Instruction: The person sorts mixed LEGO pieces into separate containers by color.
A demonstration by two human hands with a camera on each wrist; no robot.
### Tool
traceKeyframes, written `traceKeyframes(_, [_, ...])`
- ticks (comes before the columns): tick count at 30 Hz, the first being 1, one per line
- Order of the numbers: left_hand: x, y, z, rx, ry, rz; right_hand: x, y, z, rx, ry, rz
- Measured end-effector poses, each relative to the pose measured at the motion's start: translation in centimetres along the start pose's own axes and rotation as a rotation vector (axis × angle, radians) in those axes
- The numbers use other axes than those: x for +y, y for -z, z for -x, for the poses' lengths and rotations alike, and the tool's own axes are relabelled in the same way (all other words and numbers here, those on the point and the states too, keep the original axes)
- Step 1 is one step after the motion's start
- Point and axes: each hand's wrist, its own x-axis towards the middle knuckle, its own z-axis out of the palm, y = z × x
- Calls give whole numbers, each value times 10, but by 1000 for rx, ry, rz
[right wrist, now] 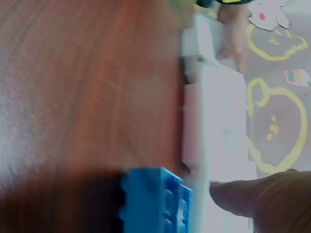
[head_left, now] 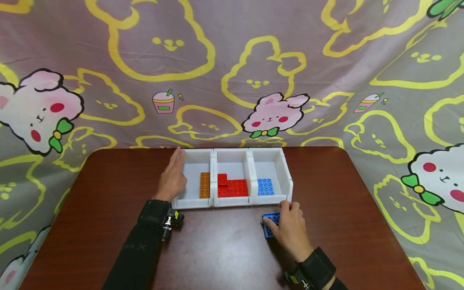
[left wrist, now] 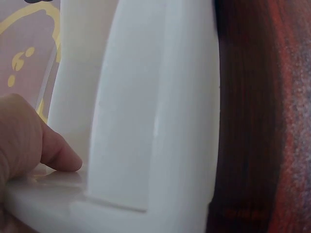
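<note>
My left hand (head_left: 171, 179) grips the left side wall of the white three-part bin (head_left: 195, 202). In the left wrist view its thumb (left wrist: 60, 153) hooks over the white rim, while the other fingers are mostly hidden. My right hand (head_left: 291, 227) is over a dark blue building brick (head_left: 268, 230) in front of the right compartment. Its thumb (right wrist: 238, 196) is above the studs, apparently apart from the brick. The right fingertips are near the bin's front wall, and whether they touch it cannot be told. Part of the blue brick is hidden by the hand.
An orange brick (head_left: 204, 185) lies in the left compartment. Red bricks (head_left: 237, 188) lie in the middle one, a small one raised at the left. A light blue brick (head_left: 265, 187) is in the right one. Behind the brown table (head_left: 217, 249) hangs a printed curtain (head_left: 203, 92).
</note>
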Motion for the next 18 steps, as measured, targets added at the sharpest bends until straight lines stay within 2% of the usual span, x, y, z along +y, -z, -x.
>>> traceKeyframes(5, [-1,-1,0,1,1,-7,-6,-15,-2,-30,-47,30])
traceKeyframes(9, [-2,-2,0,3,9,0,-12,-12,-5,13,-47,-18])
traceKeyframes(16, [-1,0,0,11,-3,7,-20,23,-23,173,158,-205])
traceKeyframes(18, [-1,0,0,3,3,5,-20,31,-34,194,171,-237])
